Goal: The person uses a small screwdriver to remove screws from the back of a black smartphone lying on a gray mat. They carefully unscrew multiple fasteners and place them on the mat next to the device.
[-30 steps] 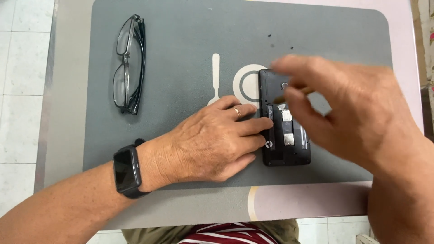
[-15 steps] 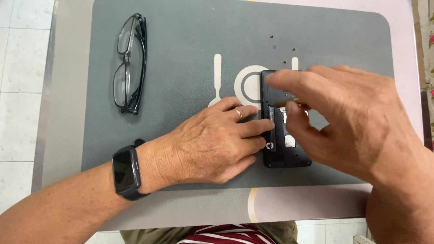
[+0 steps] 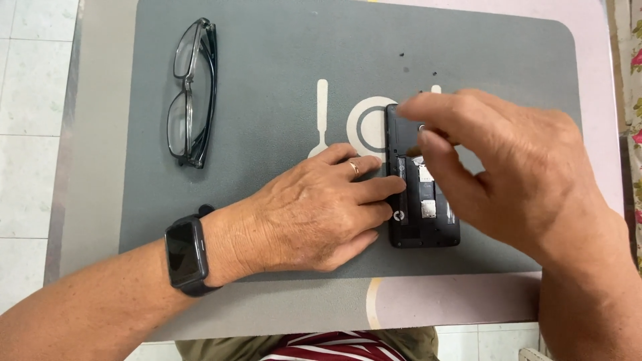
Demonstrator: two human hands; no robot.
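A black phone (image 3: 422, 214) lies face down on the grey mat (image 3: 281, 100) with its back cover off, showing card slots and a metal plate. My left hand (image 3: 314, 207) lies flat on the mat and its fingers press against the phone's left edge. My right hand (image 3: 495, 167) hovers over the phone's upper half, thumb and forefinger pinched near the camera end. Whether something small sits between those fingertips I cannot tell. The phone's right side is partly hidden under this hand.
Folded black-framed glasses (image 3: 190, 93) rest at the mat's upper left. A few tiny dark screws (image 3: 404, 69) lie near the mat's top middle. The mat covers a small pale table (image 3: 602, 40) with tiled floor (image 3: 30, 100) on the left. A black smartwatch (image 3: 184, 251) sits on my left wrist.
My right hand has slid left and down over the phone's upper half, with its fingers closing into a pinch. My left hand has stayed against the phone's edge.
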